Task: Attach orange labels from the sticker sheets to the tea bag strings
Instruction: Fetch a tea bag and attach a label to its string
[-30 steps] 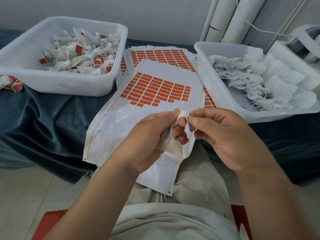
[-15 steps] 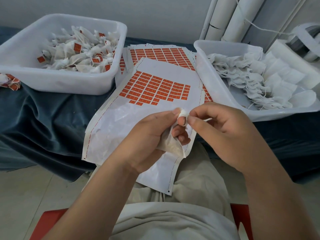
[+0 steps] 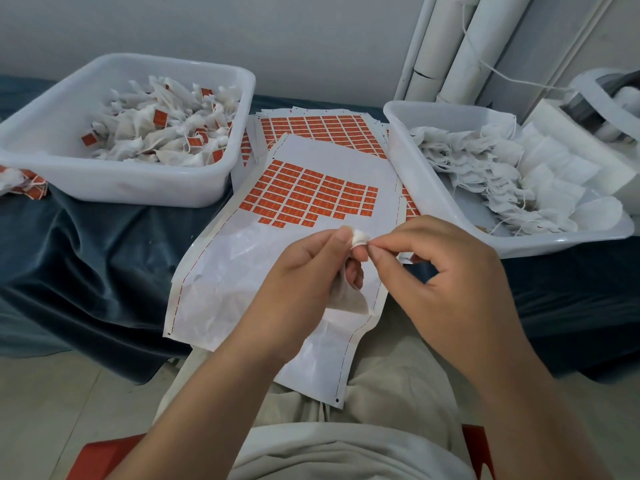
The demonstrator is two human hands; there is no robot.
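My left hand (image 3: pixel 304 271) grips a white tea bag (image 3: pixel 348 299) over the near end of the top sticker sheet (image 3: pixel 242 271); the bag's bunched top (image 3: pixel 360 236) pokes out above my thumb. My right hand (image 3: pixel 440 271) pinches at that bunched top with thumb and forefinger; the string itself is too thin to make out there. Rows of orange labels (image 3: pixel 308 194) fill the far half of the sheet. A second label sheet (image 3: pixel 322 128) lies beneath it, farther back.
A white tub (image 3: pixel 138 188) at the left holds labelled tea bags. A white tub (image 3: pixel 433 188) at the right holds unlabelled bags with loose strings. Both stand on a dark blue cloth (image 3: pixel 86 254). White pipes (image 3: pixel 450 46) rise at the back right. A few labelled bags (image 3: pixel 20 183) lie at the far left.
My right hand has drawn slightly to the right while still pinching at the bag's top. The left hand has kept its grip and place.
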